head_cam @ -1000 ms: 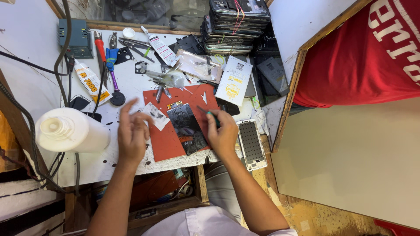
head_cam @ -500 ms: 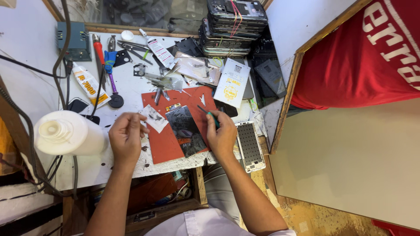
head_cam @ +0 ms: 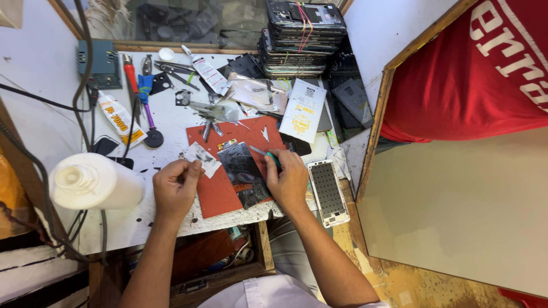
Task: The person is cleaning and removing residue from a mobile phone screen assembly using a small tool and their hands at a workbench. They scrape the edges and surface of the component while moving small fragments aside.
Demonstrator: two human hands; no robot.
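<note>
At the bench, head view: I lean over a cluttered white worktable point(head_cam: 160, 122), both hands on a red mat point(head_cam: 220, 191).
Left hand: my left hand point(head_cam: 174, 191) pinches a small pale scrap of film point(head_cam: 200, 157) between thumb and fingertips, lifted a little off the mat's left edge, seemingly to keep it away from the work.
Right hand: my right hand point(head_cam: 288, 179) is closed around a slim green-handled tool point(head_cam: 264, 153), its tip laid on the top right corner of the dark phone panel point(head_cam: 242, 168).
Phone panel: it lies flat at mid-mat, between my hands, where the mat steadies it.
Close by: a white phone frame point(head_cam: 328, 191) lies just right of my right hand, partly over the table edge.
Behind: glue tubes point(head_cam: 117, 117), a red-handled screwdriver point(head_cam: 131, 77), tweezers, and a stack of phone bodies point(head_cam: 299, 37).
In the way: a white bottle point(head_cam: 94, 181) near my left hand, and cables point(head_cam: 85, 85) trailing down the table's left side.
</note>
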